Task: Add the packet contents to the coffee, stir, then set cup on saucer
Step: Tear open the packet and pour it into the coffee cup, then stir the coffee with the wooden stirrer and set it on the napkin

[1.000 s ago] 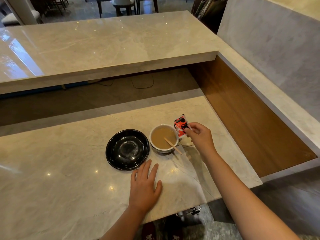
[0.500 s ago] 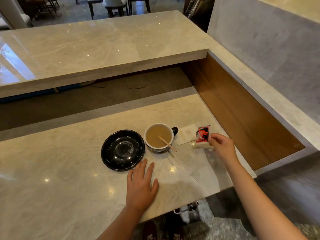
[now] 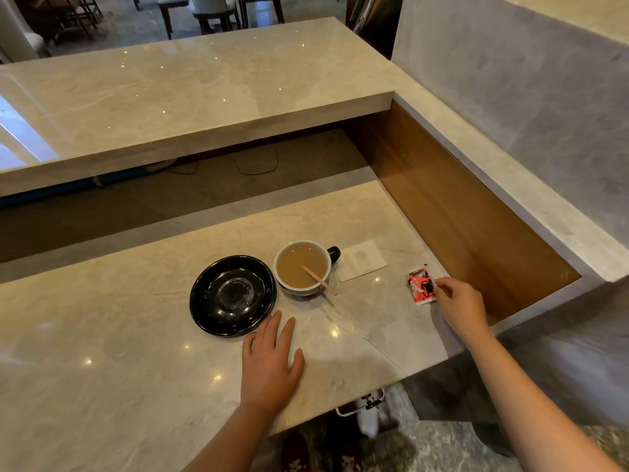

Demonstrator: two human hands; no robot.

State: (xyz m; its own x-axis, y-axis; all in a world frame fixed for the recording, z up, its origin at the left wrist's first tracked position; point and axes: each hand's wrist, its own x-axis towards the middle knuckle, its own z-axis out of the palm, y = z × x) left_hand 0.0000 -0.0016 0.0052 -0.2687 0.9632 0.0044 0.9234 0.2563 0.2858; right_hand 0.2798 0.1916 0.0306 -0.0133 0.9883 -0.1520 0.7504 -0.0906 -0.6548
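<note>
A white cup [image 3: 288, 256] of light-brown coffee with a dark handle stands on the marble counter [image 3: 102, 352]. A wooden stir stick [image 3: 320, 280] leans in it, resting on the near rim. The empty black saucer [image 3: 232, 294] lies just left of the cup, almost touching it. A red and white packet [image 3: 421, 284] lies low on the counter to the right of the cup, and my right hand [image 3: 459, 304] pinches its right edge. My left hand [image 3: 270, 362] rests flat on the counter, fingers spread, in front of the saucer and cup.
A pale stained napkin [image 3: 361, 260] lies just right of the cup's handle. The counter's right edge [image 3: 452, 342] is close to the packet, beside a wooden panel [image 3: 459, 212]. A raised marble bar top [image 3: 190, 90] runs across the back.
My right hand has carried the packet from over the cup to the right and down to the counter near the edge. The left hand, cup and saucer have stayed put.
</note>
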